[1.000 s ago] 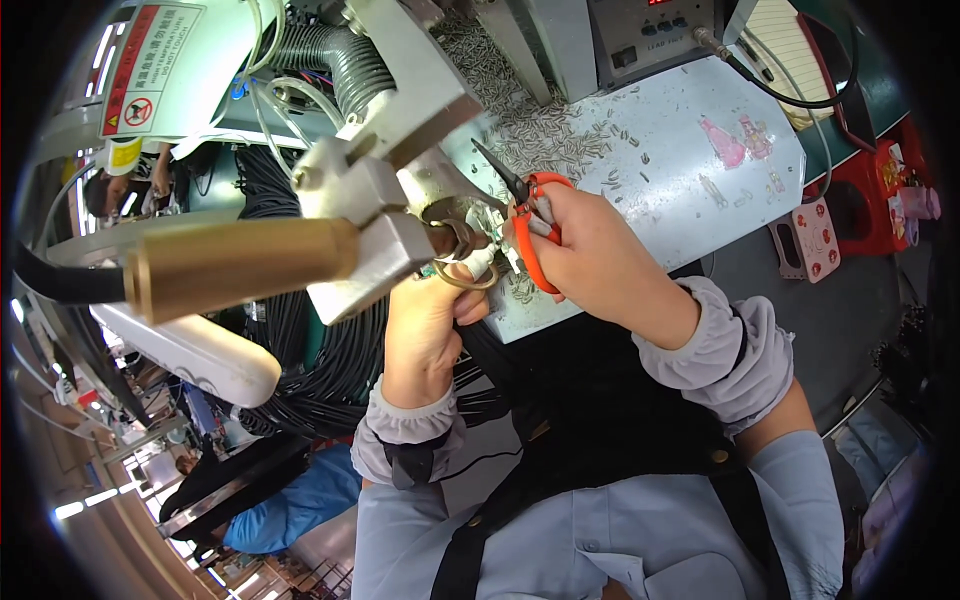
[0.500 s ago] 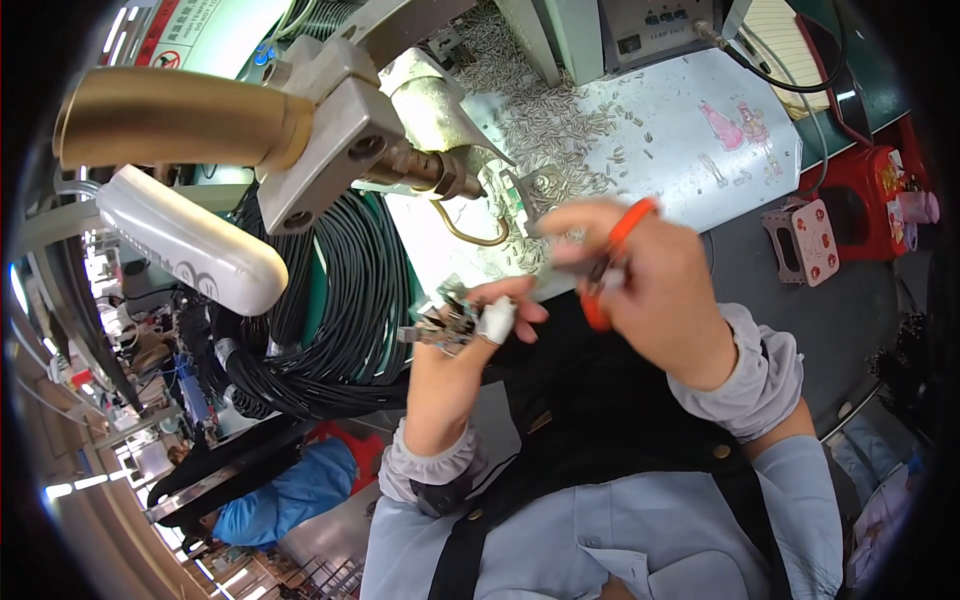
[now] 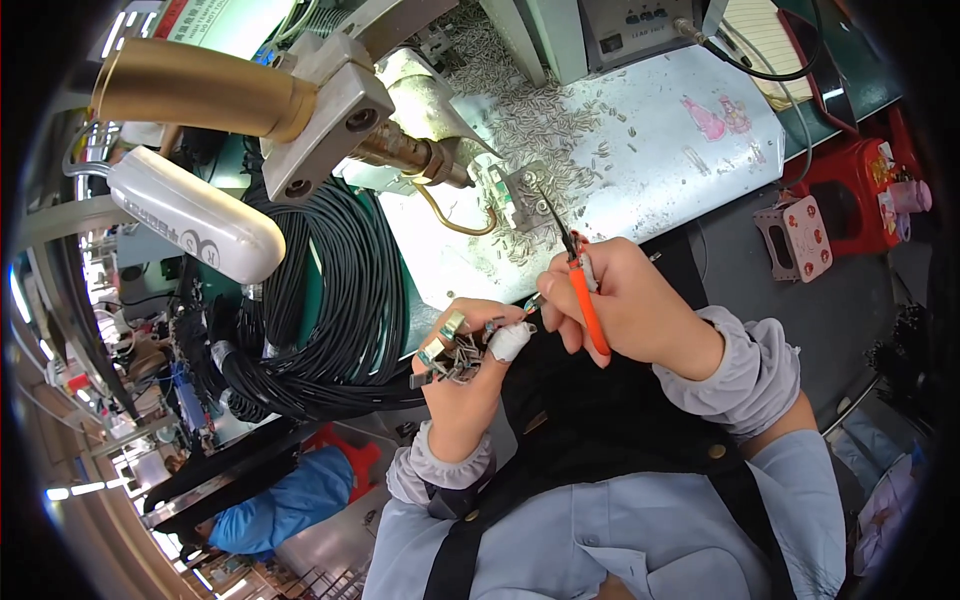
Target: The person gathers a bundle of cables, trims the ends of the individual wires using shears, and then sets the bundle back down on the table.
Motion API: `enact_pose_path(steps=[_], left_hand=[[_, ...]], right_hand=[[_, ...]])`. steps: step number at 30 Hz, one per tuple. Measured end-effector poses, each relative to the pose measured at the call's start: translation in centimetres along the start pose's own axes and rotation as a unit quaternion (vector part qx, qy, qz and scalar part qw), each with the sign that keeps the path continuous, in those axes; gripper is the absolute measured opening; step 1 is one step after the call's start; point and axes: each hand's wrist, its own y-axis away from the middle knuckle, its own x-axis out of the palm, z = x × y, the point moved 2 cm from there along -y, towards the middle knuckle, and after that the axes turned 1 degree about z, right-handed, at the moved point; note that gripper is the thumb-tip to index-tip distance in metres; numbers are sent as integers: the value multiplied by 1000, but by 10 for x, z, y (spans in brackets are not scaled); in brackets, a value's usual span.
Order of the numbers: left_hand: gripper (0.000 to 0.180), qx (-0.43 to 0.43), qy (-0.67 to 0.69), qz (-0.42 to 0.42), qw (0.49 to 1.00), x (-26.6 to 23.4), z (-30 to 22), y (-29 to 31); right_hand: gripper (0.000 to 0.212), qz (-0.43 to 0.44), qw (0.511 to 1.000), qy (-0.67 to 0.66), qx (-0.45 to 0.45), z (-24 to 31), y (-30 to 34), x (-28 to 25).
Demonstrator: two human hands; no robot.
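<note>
My right hand is wrapped round a pair of orange-handled pliers, whose dark jaws point away toward the bench. Its thumb and fingertips reach close to those of my left hand. Between the two hands shows a small thin piece with coloured bits, pinched at my left fingertips; its kind is too small to make out. A white wrap covers my left thumb. Against the left palm and wrist clings a cluster of small metal pieces with green and whitish parts.
Beyond my hands, a machine head with a brass-coloured cylinder overhangs a small metal fixture. Loose metal pins lie scattered over the metal plate. Coiled black cable and a white lamp are left; a red stool stands right.
My right hand has come down and nearer my left fingertips, and the pliers have swung so their jaws point away. My left hand has turned, shifting right and lower.
</note>
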Motion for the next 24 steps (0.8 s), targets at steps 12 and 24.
enact_pose_path(steps=[12, 24], left_hand=[[16, -263, 284, 59, 920, -7, -7, -9], [17, 33, -139, 60, 988, -3, -7, -2]], right_hand=[[17, -96, 712, 525, -456, 3, 1, 1], [23, -119, 781, 479, -382, -10, 5, 13]])
